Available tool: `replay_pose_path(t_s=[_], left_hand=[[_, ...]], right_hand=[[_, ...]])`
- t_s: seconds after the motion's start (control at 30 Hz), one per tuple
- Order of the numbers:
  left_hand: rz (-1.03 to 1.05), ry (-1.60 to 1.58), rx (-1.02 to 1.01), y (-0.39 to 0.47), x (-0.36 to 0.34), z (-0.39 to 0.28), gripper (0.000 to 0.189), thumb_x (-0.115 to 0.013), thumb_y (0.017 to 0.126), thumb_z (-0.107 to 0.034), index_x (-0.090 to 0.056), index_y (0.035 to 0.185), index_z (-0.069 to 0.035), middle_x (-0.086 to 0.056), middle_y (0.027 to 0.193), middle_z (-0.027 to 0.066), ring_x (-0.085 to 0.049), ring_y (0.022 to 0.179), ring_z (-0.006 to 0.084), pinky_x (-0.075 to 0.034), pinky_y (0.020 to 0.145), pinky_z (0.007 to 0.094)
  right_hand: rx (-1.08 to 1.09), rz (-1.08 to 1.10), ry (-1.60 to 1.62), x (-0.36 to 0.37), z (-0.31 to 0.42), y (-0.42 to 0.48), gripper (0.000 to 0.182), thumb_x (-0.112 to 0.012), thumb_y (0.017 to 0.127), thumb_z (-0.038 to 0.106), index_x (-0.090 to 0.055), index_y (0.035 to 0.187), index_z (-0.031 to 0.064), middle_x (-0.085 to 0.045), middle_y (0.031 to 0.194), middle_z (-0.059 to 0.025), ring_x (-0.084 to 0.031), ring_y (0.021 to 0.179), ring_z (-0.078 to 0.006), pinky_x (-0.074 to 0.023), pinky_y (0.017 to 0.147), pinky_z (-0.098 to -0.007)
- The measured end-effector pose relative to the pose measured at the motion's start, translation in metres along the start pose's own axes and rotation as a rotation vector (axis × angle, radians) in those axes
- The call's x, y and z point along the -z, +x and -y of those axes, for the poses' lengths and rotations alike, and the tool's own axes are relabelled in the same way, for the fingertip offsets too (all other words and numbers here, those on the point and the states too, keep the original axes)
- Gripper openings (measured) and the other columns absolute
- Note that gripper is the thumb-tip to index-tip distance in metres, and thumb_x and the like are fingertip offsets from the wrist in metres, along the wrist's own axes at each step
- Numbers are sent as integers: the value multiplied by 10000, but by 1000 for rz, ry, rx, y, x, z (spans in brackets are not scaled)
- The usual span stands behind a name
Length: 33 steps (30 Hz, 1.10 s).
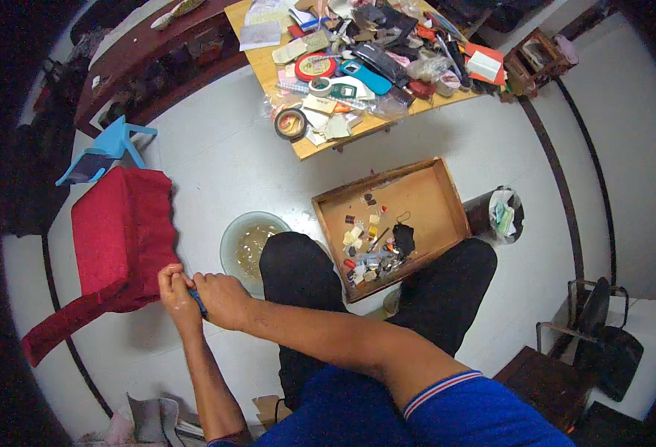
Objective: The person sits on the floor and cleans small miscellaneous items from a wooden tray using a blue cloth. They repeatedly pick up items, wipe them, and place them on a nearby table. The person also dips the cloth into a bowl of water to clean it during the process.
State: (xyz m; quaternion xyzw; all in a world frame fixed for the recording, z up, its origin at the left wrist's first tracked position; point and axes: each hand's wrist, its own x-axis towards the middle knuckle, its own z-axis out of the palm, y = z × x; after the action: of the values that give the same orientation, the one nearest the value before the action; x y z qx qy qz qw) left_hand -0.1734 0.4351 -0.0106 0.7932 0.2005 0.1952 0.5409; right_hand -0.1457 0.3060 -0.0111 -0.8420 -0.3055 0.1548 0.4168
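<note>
My left hand (178, 295) and my right hand (221, 297) are clenched side by side around a blue cloth (198, 302). Only a small strip of the cloth shows between the fingers. Both hands look wet. They are held left of my knees, beside a chair under a red cover (121, 234). Just right of them, on the floor, stands a basin (228, 246) of murky water, partly hidden by my knee. Between my legs lies a wooden drawer (428, 195) with loose small items toward its left side and near end.
A wooden table (308, 150) heaped with tapes, papers and tools stands ahead. Right of the drawer is a dark waste bin (479, 215) with paper in it. A blue plastic chair (117, 139) stands at the left, and a black metal-framed chair (607, 335) at the right.
</note>
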Motion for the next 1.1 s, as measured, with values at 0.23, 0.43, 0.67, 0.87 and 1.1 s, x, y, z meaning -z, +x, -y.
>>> replay_pose_path(t_s=[0.23,0.43,0.67,0.87,1.1], left_hand=[[-176,-29,-129,-15,12,-72,157,-471,997,-56,-546,1126,-10,-549,962,43,-518,834,121,-461,800,296],[-153,-63,-214,-6,2,-112,257,-475,963,-63,-537,1204,4,-562,1173,105,-536,1076,193,-421,996,359],[403,-184,-285,-8,-91,-176,463,-509,938,-168,-468,1368,-1,-542,1321,154,-536,1208,261,-389,1090,382],[842,31,-416,-76,-212,-173,590,-654,908,-125,-411,1434,-17,-505,1387,210,-539,1260,329,-432,1076,408],[1257,-407,193,-141,-259,-174,408,-552,1009,-144,-461,1384,-10,-617,1269,148,-615,1144,232,-492,982,365]], right_hand=[[162,-91,195,34,40,1,480,-702,753,73,-485,1174,-7,-602,1087,-217,-607,1020,-401,-514,862,-492],[212,-210,305,80,50,2,533,-725,754,80,-478,1222,20,-594,1107,-217,-591,1045,-420,-493,897,-498],[1,-491,334,166,-12,-46,609,-766,756,116,-501,1297,23,-610,1193,-240,-609,1128,-399,-493,953,-450],[-475,-648,322,191,-125,-167,552,-776,816,201,-521,1279,42,-668,1131,-215,-665,1051,-352,-521,902,-425],[-492,-709,666,173,-164,-269,448,-731,860,198,-567,1246,41,-678,1076,-79,-648,1019,-196,-522,892,-363]])
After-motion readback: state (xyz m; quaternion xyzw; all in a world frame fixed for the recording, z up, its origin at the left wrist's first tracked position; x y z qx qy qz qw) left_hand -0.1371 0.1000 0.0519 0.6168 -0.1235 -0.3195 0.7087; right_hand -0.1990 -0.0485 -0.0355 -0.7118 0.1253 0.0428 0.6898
